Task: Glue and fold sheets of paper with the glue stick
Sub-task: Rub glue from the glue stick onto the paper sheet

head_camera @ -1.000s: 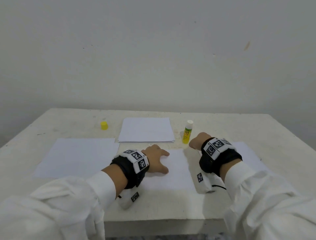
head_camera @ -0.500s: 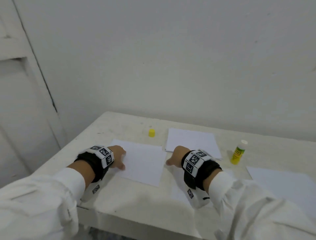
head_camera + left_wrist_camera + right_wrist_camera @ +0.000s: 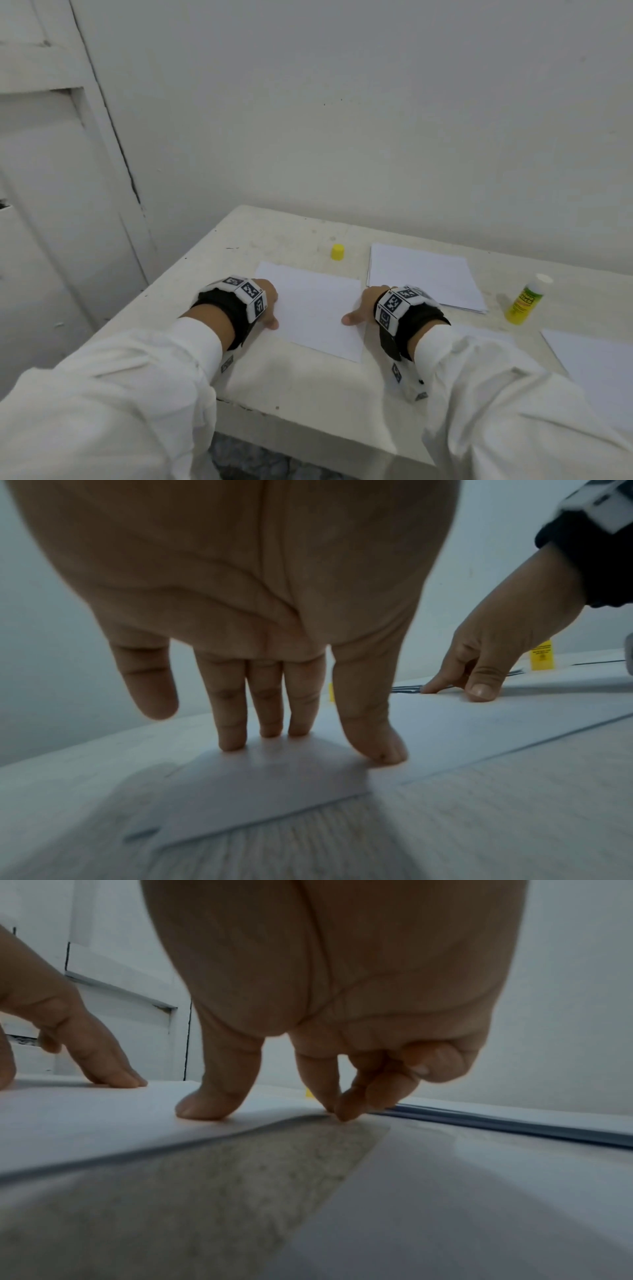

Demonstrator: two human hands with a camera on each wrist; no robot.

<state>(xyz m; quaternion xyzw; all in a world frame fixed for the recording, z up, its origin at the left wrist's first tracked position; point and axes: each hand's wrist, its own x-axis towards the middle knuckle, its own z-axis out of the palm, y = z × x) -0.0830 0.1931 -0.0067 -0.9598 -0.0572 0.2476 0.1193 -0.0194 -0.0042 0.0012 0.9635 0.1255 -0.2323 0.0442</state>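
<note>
A white sheet lies flat on the table between my hands. My left hand rests on its left edge; in the left wrist view the straight fingers press down on the sheet. My right hand is at the right edge. There the thumb presses on the sheet and two fingertips touch its slightly raised edge, while the ring and little fingers are curled. The glue stick stands upright at the right, apart from both hands. Its yellow cap stands behind the sheet.
A stack of white paper lies behind my right hand. Another sheet lies at the far right, and one more sheet shows under my right forearm. The table's left edge is close to my left hand. A wall stands behind.
My view has swung left. Both hands moved from the middle sheet and the glue stick over to the left sheet and now rest on its two side edges.
</note>
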